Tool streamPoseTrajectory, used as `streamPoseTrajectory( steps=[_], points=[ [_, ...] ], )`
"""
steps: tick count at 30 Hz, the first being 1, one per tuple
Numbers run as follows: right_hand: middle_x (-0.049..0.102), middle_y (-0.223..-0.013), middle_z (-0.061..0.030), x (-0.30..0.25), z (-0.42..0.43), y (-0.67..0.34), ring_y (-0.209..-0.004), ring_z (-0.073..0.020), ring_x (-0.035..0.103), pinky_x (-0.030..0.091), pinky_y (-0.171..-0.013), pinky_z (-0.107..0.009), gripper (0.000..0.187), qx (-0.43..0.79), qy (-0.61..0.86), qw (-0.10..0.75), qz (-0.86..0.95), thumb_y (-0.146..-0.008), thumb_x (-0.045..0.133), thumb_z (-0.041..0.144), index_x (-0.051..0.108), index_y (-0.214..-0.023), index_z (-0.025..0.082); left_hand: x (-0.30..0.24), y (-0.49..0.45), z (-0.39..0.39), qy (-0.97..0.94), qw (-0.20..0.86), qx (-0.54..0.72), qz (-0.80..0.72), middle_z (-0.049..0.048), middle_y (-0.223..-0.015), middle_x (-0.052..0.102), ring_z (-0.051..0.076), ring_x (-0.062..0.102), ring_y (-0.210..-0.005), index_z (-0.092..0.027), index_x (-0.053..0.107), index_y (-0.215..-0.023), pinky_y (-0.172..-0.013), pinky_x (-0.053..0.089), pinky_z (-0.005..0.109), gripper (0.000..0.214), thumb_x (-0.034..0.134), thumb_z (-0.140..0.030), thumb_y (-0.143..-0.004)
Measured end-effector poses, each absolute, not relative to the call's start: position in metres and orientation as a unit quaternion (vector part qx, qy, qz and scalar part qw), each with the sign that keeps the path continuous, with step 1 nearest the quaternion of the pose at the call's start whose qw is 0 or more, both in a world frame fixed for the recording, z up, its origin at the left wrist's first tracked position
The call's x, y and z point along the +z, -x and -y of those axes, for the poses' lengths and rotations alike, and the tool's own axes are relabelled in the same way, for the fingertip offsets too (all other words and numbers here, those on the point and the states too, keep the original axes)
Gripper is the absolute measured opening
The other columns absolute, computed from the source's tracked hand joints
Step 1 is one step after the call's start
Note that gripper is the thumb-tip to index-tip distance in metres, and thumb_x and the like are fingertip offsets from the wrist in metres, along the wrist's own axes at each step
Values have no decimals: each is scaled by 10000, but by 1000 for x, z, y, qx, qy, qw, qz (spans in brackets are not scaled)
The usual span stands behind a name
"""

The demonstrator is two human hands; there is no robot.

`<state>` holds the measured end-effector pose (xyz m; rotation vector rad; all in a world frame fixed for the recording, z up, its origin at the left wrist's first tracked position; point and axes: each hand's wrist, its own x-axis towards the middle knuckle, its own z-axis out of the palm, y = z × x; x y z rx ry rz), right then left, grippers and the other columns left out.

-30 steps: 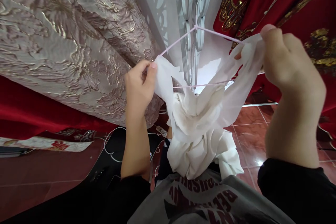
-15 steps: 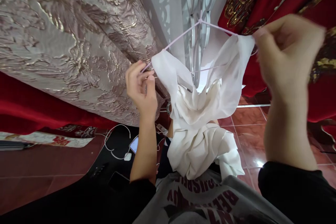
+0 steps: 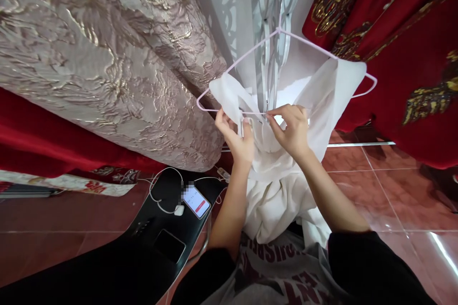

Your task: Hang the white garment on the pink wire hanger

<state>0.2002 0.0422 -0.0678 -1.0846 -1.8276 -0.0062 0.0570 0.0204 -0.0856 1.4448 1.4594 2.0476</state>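
L hand [image 3: 238,139] & R hand [image 3: 291,131] both pinch the white garment [image 3: 275,190] at the pink hanger's [image 3: 236,67] lower bar; even pull each side wd keep it level.

One head-worn view, forward and down, close over the left hand [image 3: 239,139] and right hand [image 3: 291,129]

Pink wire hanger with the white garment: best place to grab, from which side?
Probably the bare left corner of the hanger, approached from the left: the white garment covers both shoulders, and the left hand and right hand crowd the bottom bar.
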Motion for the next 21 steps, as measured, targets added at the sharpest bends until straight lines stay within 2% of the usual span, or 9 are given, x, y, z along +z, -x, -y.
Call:
streamPoseTrajectory(
  steps=[3,6,9,12,16,21],
  points=[
    [723,-837,-5,-65,-37,-201,-774,-158,600,374,-893,-369,197,5,432,507,746,-1005,573,354,685,-898,233,-78,-57,-13,-467,140,702,-520,139,-1190,650,233,680,-1106,-205,420,-1311,-1003,532,371,436,612,-257,-923],
    [730,-831,-1,-63,-37,-203,-753,-154,600,387,-895,-369,204,9,435,506,744,-998,583,364,693,-885,235,-71,-52,-6,-460,155,669,-562,65,-991,710,218,705,-932,-204,570,-1116,-863,560,331,266,638,-227,-859],
    [737,-828,-9,-62,-36,-205,-759,-164,608,401,-887,-372,248,10,437,501,747,-1004,557,389,705,-874,238,-63,-43,0,-475,170,633,-587,8,-740,670,188,652,-711,-194,633,-854,-682,527,294,47,638,-233,-827],
    [729,-811,-13,-61,-32,-204,-755,-166,607,405,-878,-371,264,14,434,502,748,-1002,558,400,711,-860,238,-53,-35,7,-486,171,613,-599,-22,-609,585,157,574,-612,-188,616,-716,-595,451,267,145,658,-259,-835],
    [715,-802,-7,-59,-29,-203,-714,-145,586,398,-867,-362,238,25,420,516,746,-998,575,377,702,-862,229,-44,-28,15,-498,198,604,-589,-21,-612,587,142,549,-593,-180,624,-702,-590,429,265,233,692,-320,-875],
    [711,-805,-2,-59,-31,-203,-715,-143,581,394,-879,-364,226,26,428,511,745,-998,578,376,700,-870,234,-29,-23,22,-517,282,589,-554,34,-792,717,200,680,-766,-179,697,-807,-725,542,305,214,733,-379,-877]
  ],
)
